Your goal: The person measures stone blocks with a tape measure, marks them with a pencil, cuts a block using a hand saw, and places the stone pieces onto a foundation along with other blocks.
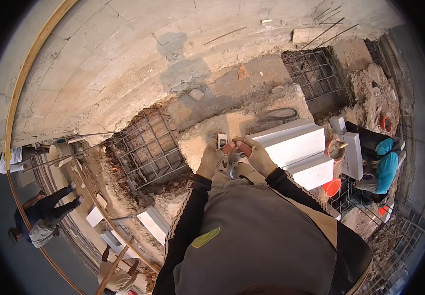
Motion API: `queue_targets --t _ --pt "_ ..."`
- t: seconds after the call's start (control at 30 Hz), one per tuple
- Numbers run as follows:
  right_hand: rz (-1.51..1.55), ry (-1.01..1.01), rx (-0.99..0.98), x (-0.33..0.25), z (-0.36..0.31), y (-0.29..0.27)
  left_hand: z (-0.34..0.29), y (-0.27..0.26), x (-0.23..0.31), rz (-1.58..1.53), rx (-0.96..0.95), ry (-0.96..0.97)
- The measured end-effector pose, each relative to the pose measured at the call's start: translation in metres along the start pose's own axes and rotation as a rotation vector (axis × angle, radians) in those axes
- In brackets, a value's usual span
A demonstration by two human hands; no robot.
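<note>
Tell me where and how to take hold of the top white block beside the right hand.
Probably by both ends, coming from above: the top white block is long and straight-edged, with no handle visible; its upper face is uncovered, while another white block lies along its near side.

Over there, a rebar grid (151,147) lies left of the left hand (211,158), blocks (296,147) right of the right hand (260,156), a bucket (337,157) beyond
</note>
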State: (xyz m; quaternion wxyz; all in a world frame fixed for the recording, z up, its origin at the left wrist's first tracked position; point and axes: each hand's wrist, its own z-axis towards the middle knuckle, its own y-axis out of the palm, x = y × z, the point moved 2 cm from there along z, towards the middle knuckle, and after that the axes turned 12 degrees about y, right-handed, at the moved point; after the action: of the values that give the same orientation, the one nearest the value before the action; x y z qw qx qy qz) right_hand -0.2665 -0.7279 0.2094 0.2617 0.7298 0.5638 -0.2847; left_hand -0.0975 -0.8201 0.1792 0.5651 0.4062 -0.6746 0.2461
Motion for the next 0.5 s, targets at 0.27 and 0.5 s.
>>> queue_targets --t 0.27,0.5 --pt "-0.012 -0.096 0.145 -0.020 0.028 -0.032 0.085 0.027 0.076 0.628 -0.697 0.216" --pt "0.427 -0.252 0.316 -0.004 0.042 -0.074 0.177 0.098 0.109 0.723 -1.213 0.213"
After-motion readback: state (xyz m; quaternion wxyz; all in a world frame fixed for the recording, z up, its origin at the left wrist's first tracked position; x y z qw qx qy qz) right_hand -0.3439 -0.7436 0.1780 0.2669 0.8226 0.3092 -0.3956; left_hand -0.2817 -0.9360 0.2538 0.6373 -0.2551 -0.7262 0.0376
